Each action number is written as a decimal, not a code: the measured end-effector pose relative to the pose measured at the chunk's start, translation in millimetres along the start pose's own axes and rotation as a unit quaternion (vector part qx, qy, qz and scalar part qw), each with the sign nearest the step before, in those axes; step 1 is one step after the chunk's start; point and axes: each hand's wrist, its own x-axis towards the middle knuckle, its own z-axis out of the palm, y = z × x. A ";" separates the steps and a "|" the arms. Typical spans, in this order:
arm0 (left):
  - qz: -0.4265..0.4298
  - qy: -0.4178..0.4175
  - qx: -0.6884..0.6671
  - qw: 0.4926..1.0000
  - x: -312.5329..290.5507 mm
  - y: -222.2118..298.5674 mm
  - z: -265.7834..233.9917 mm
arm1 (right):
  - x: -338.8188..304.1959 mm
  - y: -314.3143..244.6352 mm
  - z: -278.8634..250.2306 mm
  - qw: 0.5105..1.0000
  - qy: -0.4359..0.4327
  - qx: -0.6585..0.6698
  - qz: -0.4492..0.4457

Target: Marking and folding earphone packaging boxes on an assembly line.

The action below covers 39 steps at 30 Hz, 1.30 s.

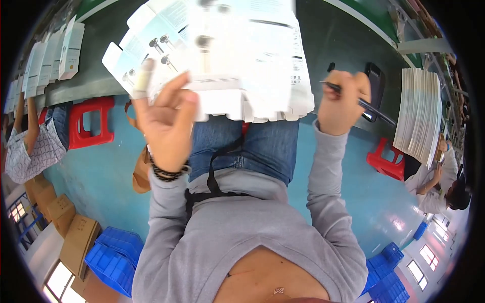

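Observation:
My left hand (164, 118) is raised in front of me, fingers spread against the underside of a stack of flat white cartons (242, 55) printed with pictures of small metal parts. It holds the stack's near edge. One finger wears a pale wrap, and a dark bead bracelet sits on the wrist. The cartons are blurred at the top. My right hand (342, 101) is closed around a dark pen (371, 107), just to the right of the cartons, with the pen pointing right and down.
A dark green table (343, 35) runs across the top, with a black phone (376, 83) and a tall stack of white flat cartons (419, 116). More cartons (50, 55) stand at left. Red stools (91, 123), blue crates (113, 257), cardboard boxes (76, 237) and seated co-workers (30, 146) surround me.

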 end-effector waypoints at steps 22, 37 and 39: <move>-0.072 -0.176 0.194 0.963 -29.5 -27.9 16.0 | -31.3 38.6 34.3 0.923 -0.233 -0.307 0.016; -0.107 -0.160 0.099 0.976 -41.3 -30.6 19.2 | -27.5 26.9 15.0 0.987 -0.090 -0.049 0.123; -0.032 -0.190 0.089 0.977 -41.3 -28.7 24.1 | -26.1 24.2 7.4 0.988 -0.082 -0.011 0.129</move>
